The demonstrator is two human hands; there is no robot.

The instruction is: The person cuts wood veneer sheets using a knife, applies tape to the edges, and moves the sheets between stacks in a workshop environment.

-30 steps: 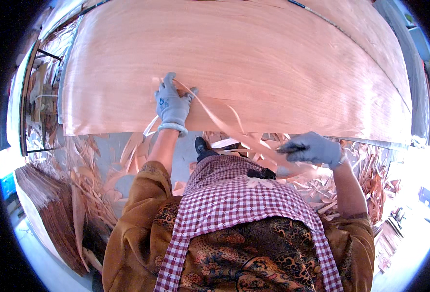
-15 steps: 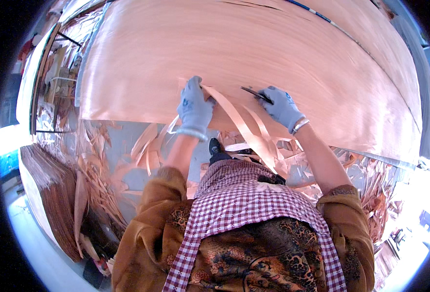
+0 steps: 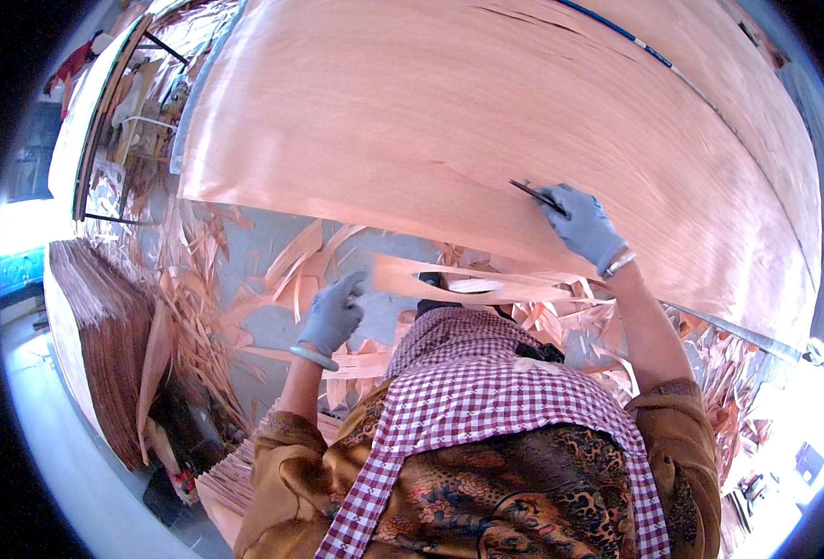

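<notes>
Head view. The pale wood sheet (image 3: 412, 121) spans ten o'clock round to past three; its long axis runs from between nine and ten toward between three and four, its far side cut off at twelve. Over its lower part, toward two, a slim dark tool (image 3: 533, 194) points its tip to ten; its rear end is hidden within the right hand (image 3: 584, 224), whose grip is closed around it. Blue print (image 3: 597, 201) on the hand's grey glove is too small to read. Below the sheet's near edge, a pale wood strip (image 3: 398, 276) stretches from nine to three, its right end lost among scraps. The left hand (image 3: 331, 317), toward eight, is just beside the strip's left end; blur obscures the fingertips, so whether that grip is open or closed cannot be told. Outward: a blue-and-white rod (image 3: 638, 42) toward half past one, a checked apron (image 3: 505, 396) at five, wood scraps (image 3: 193, 307) at nine and brown stacked sheets (image 3: 109, 345) between eight and nine.
</notes>
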